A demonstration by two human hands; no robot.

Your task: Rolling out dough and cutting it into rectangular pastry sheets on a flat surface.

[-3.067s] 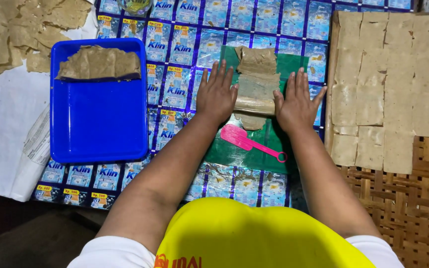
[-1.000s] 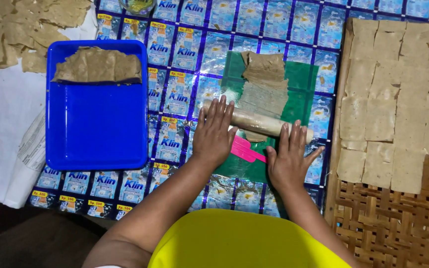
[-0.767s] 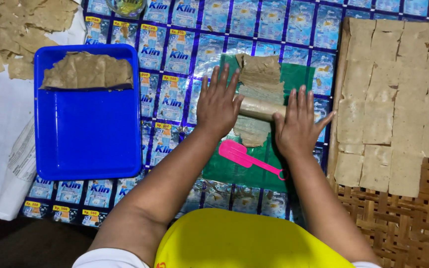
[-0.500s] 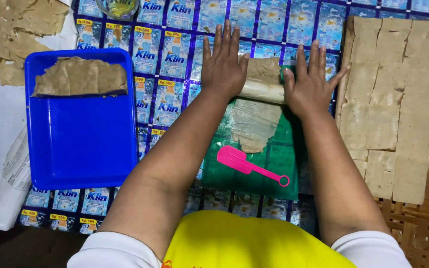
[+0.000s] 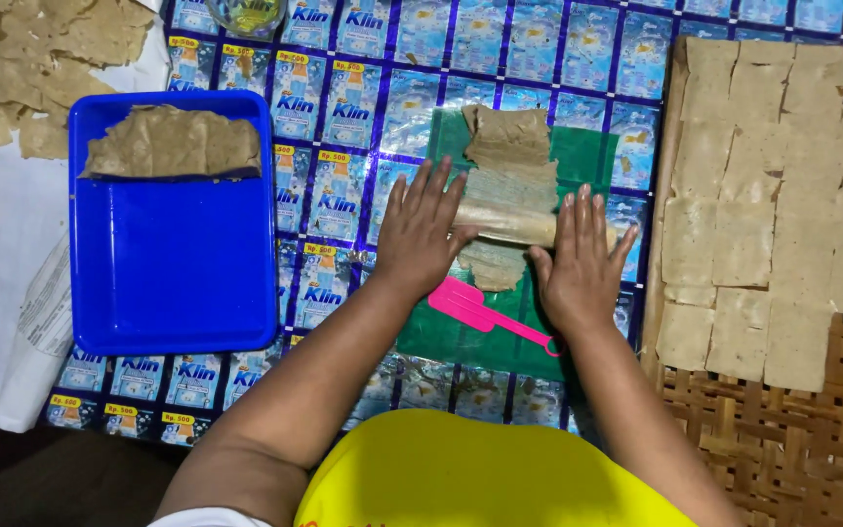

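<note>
Dough (image 5: 509, 166), brownish strip, laid lengthwise on the green sheet (image 5: 587, 156) in front of me; its near part is flattened thin under a pale roller (image 5: 509, 222) lying crosswise over it.

Left hand (image 5: 421, 234) — flat, fingers spread, palm down on the left end of the roller; pressing, not gripping.

Right hand (image 5: 582, 259) — likewise flat and splayed, palm on the roller's right end (the thumb points inward toward the dough). Neither hand closes round anything.

Pink spatula (image 5: 485, 312) — on the green sheet just this side of my hands, blade to the left, handle running right to a ring beside my right wrist; touched by neither hand.

Blue tray (image 5: 173, 283) — to my left, well apart from the sheet, holding a folded slab of the same dough (image 5: 173, 141) along its far wall.

Mat of blue sachet wrappers (image 5: 343, 117) — lies under sheet and tray.

Cut squares of dough (image 5: 782, 195) — rows of them to my right, edge to edge on a woven bamboo rack (image 5: 782, 439).

Torn dough scraps (image 5: 21, 68) — far left, on white paper (image 5: 2, 244).

Small glass bowl (image 5: 251, 12) — at the far edge, partly out of view.
</note>
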